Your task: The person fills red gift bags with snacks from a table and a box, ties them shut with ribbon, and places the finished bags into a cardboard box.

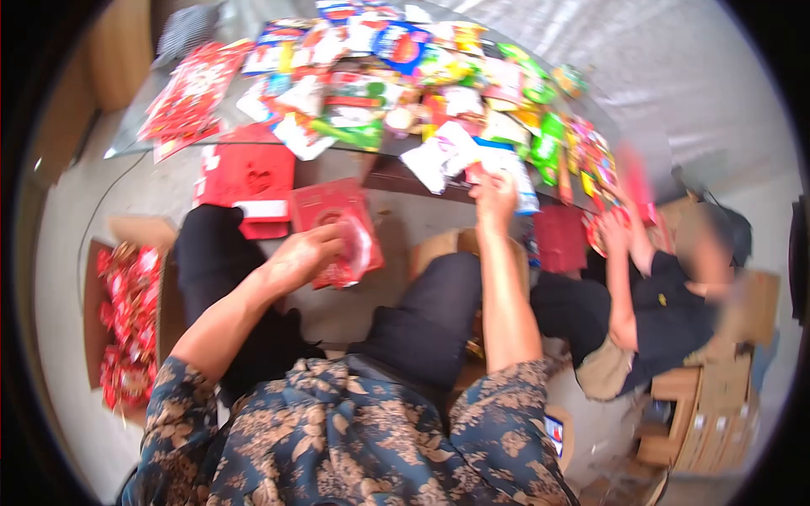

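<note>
My left hand [325, 249] is closed on the upper edge of a red printed gift bag [336, 201], held between my knees, with its pale opening showing. At the near edge of the table, my right hand [496, 201] has its fingers curled in at a blue and white snack packet [525, 187]; blur hides the exact grip. Just left of those fingers lies a white packet [429, 162]. A heap of colourful snack packets [359, 88] covers the tabletop beyond both hands.
Flat red bags [190, 93] are stacked at the table's left end. Another red bag [253, 173] hangs by my left knee. A carton [164, 329] of red-wrapped items stands left on the floor. At right, a co-worker [675, 295] handles red packaging; cardboard boxes [717, 405] stand behind.
</note>
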Available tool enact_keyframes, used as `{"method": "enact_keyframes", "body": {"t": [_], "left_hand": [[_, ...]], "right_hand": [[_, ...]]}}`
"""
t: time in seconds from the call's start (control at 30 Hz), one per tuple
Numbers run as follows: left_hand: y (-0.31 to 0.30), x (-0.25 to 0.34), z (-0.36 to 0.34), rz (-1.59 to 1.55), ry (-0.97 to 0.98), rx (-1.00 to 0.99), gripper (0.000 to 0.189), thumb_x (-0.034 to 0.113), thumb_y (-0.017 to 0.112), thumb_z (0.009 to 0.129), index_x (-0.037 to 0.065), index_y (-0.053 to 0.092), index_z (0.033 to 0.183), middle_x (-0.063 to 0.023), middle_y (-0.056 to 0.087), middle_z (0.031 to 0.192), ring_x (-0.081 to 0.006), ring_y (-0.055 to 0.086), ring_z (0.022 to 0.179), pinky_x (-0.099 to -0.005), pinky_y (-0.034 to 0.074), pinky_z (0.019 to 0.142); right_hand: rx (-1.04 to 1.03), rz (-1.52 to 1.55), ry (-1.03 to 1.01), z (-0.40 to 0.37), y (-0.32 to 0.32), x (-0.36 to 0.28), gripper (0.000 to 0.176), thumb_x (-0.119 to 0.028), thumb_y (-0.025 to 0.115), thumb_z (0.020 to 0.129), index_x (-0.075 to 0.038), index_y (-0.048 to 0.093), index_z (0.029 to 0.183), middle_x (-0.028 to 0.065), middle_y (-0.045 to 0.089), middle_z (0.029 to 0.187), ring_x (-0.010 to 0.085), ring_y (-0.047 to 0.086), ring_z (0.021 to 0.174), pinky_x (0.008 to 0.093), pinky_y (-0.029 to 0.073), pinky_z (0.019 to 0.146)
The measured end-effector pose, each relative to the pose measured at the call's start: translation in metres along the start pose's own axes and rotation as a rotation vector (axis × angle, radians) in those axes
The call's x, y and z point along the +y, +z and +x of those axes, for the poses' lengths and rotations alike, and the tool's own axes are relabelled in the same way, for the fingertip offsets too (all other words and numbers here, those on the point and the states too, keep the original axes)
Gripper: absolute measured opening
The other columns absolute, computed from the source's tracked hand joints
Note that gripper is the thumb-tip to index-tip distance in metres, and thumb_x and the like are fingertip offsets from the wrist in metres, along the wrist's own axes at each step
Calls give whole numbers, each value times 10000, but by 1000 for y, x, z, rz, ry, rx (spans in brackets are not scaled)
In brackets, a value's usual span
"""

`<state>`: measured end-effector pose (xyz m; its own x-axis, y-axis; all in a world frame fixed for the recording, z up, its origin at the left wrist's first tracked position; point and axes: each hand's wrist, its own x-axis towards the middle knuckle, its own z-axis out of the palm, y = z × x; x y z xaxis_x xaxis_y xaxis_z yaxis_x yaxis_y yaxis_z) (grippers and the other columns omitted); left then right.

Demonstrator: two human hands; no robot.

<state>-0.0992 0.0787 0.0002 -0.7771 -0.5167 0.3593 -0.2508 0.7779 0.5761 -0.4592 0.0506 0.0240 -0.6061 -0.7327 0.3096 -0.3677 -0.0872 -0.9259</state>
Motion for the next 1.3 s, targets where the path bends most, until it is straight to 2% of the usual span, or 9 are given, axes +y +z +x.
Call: {"method": "enact_keyframes", "body": {"t": [0.07,0.3,0.33,0.43,0.47,0.63,0.8,1.1,1.3], "left_hand": [[-2,5,3,5,8,-11,135,-28,579,732,44,585,846,-110,541,892,-315,598,833,-411,515,665],[1,12,4,12,-20,-24,71,22,613,790,39,581,851,-118,516,848,-323,576,793,-410,489,670],[1,14,4,2,-37,-18,65,27,613,798,37,580,853,-120,515,849,-325,577,794,-411,488,670],[1,13,4,26,-38,-43,56,29,611,811,36,584,859,-126,519,854,-333,580,798,-417,487,680],[1,14,4,-11,-43,-22,79,18,623,796,37,587,863,-127,526,857,-337,583,804,-417,487,687],[2,19,6,-22,-46,-44,112,-11,636,773,29,589,866,-129,532,857,-336,585,814,-407,493,696],[4,19,5,-2,-36,-33,129,-42,654,747,9,569,830,-125,526,837,-318,571,789,-387,477,694],[2,19,3,-3,-21,-30,119,-31,651,752,9,569,829,-123,519,831,-316,564,797,-392,470,695],[1,18,5,-14,20,-15,123,-40,620,741,32,595,837,-122,532,838,-327,579,793,-402,489,692]], "right_hand": [[28,14,-42,-9,-6,-17,46,-78,582,860,-49,550,875,40,562,639,112,549,482,255,429,441],[50,-45,-103,-30,-25,-48,102,26,572,816,-19,559,906,50,621,708,99,589,544,247,472,496],[75,-48,-114,-34,-27,-50,98,-38,642,840,-27,564,898,39,617,690,85,586,560,236,467,499],[69,-44,-84,-41,-31,-61,179,-132,713,845,-37,569,893,26,609,670,71,570,558,225,459,499],[83,-38,-103,-42,-32,-60,271,-234,753,829,-47,559,854,27,618,653,97,602,584,275,474,519],[62,-15,-156,-54,-39,-59,201,-116,714,831,-44,528,858,23,591,627,112,584,582,286,473,545],[38,-37,-148,-64,-45,-60,189,-48,710,796,-41,540,879,33,594,690,115,580,603,289,481,558],[17,-5,-147,-77,-43,-66,231,-2,729,760,-41,543,893,16,590,715,98,567,610,263,478,560],[-12,87,-117,-85,-41,-62,191,-23,700,796,-44,556,919,28,592,747,102,576,640,258,481,575]]}}
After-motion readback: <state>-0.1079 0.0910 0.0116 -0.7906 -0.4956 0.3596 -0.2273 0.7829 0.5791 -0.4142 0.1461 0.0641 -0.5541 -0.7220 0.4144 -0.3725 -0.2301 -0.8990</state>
